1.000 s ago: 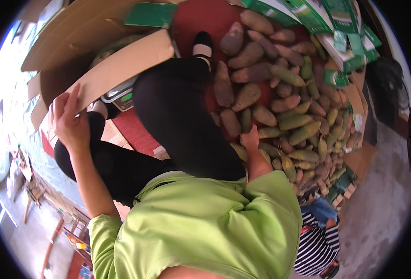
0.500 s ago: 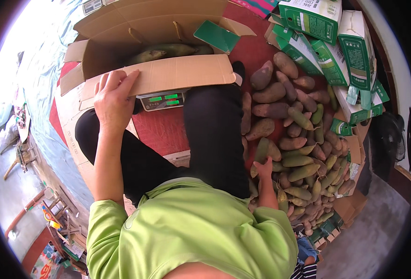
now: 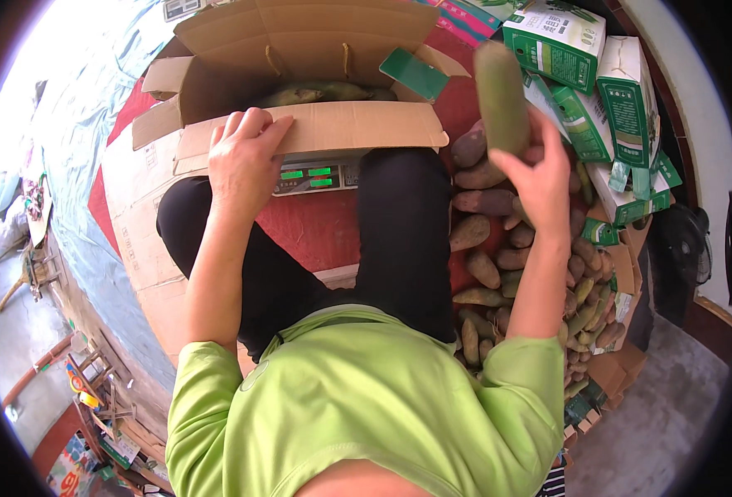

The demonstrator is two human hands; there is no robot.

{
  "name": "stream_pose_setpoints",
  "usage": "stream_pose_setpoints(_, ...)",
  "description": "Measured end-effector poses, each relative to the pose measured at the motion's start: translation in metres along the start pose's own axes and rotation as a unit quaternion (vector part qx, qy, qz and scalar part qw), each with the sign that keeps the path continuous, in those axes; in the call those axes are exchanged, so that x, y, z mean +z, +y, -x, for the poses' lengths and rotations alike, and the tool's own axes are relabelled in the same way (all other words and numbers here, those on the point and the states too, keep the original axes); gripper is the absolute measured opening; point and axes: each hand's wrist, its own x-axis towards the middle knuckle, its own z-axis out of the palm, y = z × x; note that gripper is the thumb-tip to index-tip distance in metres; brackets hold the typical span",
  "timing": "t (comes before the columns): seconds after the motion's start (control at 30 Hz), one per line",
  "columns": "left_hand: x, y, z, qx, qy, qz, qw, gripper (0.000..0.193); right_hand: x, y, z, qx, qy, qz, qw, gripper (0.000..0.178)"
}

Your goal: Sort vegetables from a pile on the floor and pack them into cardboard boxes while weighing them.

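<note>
My right hand is raised above the pile at the right, its fingers wrapped round the lower end of a long green radish held nearly upright. With my left hand I grip the near flap of an open cardboard box, thumb on top. Inside the box lie several green radishes, partly hidden by the flap. Below the flap, the lit green display of a scale shows in front of the box. A pile of radishes, some green and some reddish-brown, spreads beside my right leg.
Green and white cartons are stacked at the far right, with a black fan next to them. A pale blue sheet covers the left side. Flattened cardboard lies by my left knee. Red flooring shows between my legs.
My right hand has come up and away from the pile, bringing a green radish with it. My left hand stays on the box flap. The whole view has shifted slightly.
</note>
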Motion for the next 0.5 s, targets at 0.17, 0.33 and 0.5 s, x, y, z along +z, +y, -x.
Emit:
stream_pose_setpoints(0.17,0.002,-0.001,-0.001,0.007,-0.001,0.002,1.0,0.042,0.058,-0.072,-0.065,-0.262,-0.023,0.062,0.963,0.05)
stream_pose_setpoints(0.33,0.0,-0.001,0.0,0.008,0.0,0.008,1.0,0.042,0.083,-0.067,-0.071,-0.354,0.072,0.152,0.92,0.053)
stream_pose_setpoints(0.5,0.006,-0.005,-0.003,0.017,0.0,0.047,0.999,0.043,0.05,0.05,-0.014,-0.069,0.107,-0.043,0.991,0.039)
